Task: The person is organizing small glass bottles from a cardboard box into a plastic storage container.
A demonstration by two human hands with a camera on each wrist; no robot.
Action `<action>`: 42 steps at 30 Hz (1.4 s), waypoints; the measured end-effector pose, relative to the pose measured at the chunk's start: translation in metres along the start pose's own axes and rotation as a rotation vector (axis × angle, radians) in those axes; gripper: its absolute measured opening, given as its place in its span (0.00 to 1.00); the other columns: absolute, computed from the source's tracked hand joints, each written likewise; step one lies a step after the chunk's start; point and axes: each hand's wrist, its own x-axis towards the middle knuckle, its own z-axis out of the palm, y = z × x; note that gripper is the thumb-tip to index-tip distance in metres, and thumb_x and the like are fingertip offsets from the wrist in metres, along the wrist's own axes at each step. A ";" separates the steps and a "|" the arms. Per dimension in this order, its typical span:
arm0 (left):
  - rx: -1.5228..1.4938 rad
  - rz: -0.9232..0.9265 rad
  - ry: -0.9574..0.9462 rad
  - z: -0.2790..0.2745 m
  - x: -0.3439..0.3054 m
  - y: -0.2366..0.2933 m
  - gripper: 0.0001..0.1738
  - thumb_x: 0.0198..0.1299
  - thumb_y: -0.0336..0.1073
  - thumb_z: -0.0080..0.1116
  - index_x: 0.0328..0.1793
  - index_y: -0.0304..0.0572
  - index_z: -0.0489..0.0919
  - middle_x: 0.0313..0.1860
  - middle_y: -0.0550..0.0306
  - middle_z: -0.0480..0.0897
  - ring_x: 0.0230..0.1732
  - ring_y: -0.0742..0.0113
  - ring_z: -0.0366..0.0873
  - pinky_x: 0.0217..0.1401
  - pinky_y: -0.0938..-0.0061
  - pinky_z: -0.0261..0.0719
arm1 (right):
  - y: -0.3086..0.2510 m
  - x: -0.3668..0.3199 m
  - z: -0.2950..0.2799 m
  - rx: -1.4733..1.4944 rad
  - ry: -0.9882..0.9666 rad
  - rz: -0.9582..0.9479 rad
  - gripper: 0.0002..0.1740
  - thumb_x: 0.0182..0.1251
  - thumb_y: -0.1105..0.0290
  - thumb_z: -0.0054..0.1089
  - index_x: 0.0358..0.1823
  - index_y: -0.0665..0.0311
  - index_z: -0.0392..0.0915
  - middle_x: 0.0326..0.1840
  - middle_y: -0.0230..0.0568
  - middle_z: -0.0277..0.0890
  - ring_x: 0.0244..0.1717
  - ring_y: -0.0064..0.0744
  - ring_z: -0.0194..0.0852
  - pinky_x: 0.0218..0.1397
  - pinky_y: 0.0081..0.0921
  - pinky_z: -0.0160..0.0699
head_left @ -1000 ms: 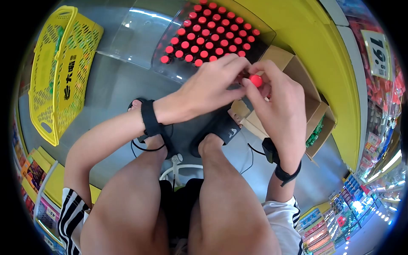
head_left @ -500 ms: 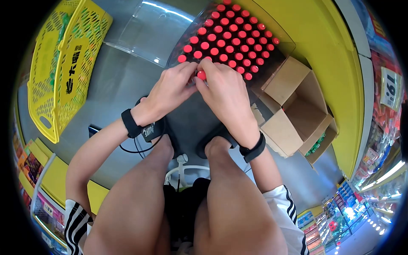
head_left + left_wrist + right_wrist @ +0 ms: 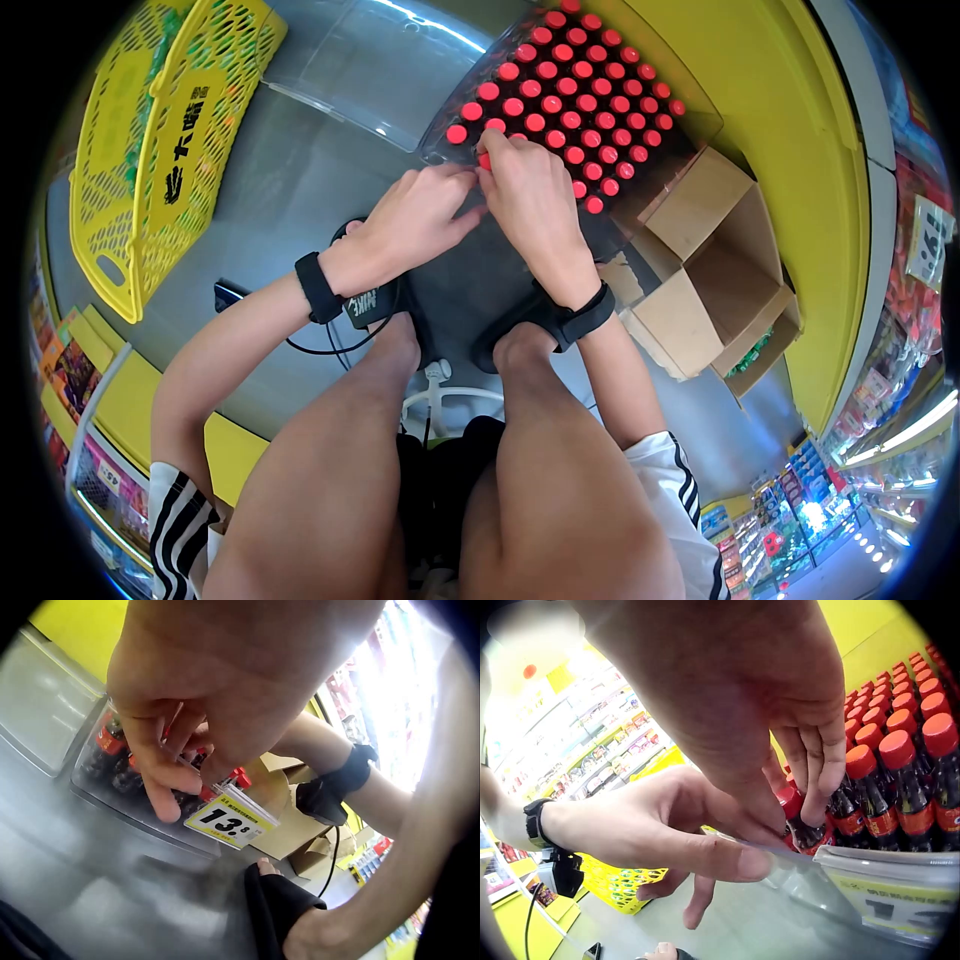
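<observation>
My right hand (image 3: 535,195) reaches into the front of a clear plastic bin (image 3: 791,877). In the right wrist view its thumb and fingers pinch a small cola bottle (image 3: 788,800) near the red cap. Rows of matching red-capped bottles (image 3: 590,120) stand upright beside and behind it. My left hand (image 3: 415,222) is at the bin's front rim, thumb spread away and fingers loosely extended, with fingertips close to the pinched bottle. Those fingertips are partly hidden behind the rim and the right hand. A yellow price tag (image 3: 231,820) hangs on the bin's front.
Right of the bin stands an opened cardboard box (image 3: 735,270) with green packets (image 3: 752,352) at its near end. A yellow basket (image 3: 200,150) is at the left, beside another clear bin (image 3: 370,60). A yellow shelf base (image 3: 790,130) curves behind. My feet are below on the grey floor.
Both hands have moved left to the bin's front corner, carrying a red-capped bottle down into it. The left hand has drawn slightly apart from the bottle, its thumb now spread.
</observation>
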 end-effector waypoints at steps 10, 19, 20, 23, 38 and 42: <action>0.231 -0.002 -0.008 0.005 -0.006 0.003 0.20 0.67 0.35 0.72 0.57 0.24 0.85 0.59 0.38 0.88 0.43 0.34 0.91 0.49 0.49 0.93 | -0.007 0.001 -0.007 -0.048 -0.039 -0.089 0.15 0.59 0.80 0.71 0.48 0.69 0.82 0.37 0.53 0.86 0.40 0.55 0.92 0.39 0.46 0.92; 0.492 0.330 0.346 0.009 -0.017 -0.015 0.16 0.67 0.33 0.70 0.54 0.24 0.86 0.44 0.48 0.85 0.30 0.56 0.91 0.28 0.66 0.91 | -0.010 0.005 -0.008 0.001 -0.064 -0.214 0.14 0.61 0.80 0.70 0.49 0.71 0.82 0.37 0.55 0.86 0.40 0.56 0.92 0.38 0.47 0.91; 0.483 0.320 0.346 0.009 -0.017 -0.014 0.16 0.68 0.33 0.70 0.54 0.24 0.86 0.43 0.48 0.85 0.29 0.56 0.91 0.28 0.65 0.91 | -0.011 0.006 -0.010 0.010 -0.076 -0.206 0.14 0.62 0.80 0.70 0.49 0.71 0.82 0.37 0.56 0.86 0.40 0.57 0.92 0.38 0.47 0.91; 0.488 0.306 0.331 0.010 -0.017 -0.015 0.16 0.68 0.33 0.70 0.53 0.25 0.87 0.42 0.47 0.85 0.28 0.55 0.91 0.28 0.65 0.91 | -0.011 0.007 -0.007 0.033 -0.076 -0.200 0.13 0.62 0.80 0.69 0.48 0.72 0.81 0.37 0.57 0.86 0.40 0.58 0.92 0.38 0.48 0.90; 0.537 0.392 0.377 0.009 -0.012 -0.024 0.12 0.67 0.34 0.71 0.43 0.28 0.87 0.35 0.50 0.85 0.27 0.57 0.91 0.26 0.66 0.90 | -0.006 0.009 -0.001 0.164 -0.058 -0.204 0.10 0.63 0.80 0.68 0.45 0.71 0.81 0.36 0.59 0.85 0.40 0.61 0.91 0.39 0.50 0.89; 0.566 0.445 0.345 0.005 -0.012 -0.018 0.10 0.66 0.33 0.71 0.41 0.30 0.87 0.32 0.54 0.84 0.28 0.63 0.90 0.25 0.68 0.88 | -0.005 0.010 -0.002 0.162 -0.069 -0.201 0.09 0.62 0.81 0.68 0.43 0.71 0.80 0.35 0.56 0.85 0.40 0.61 0.90 0.38 0.51 0.88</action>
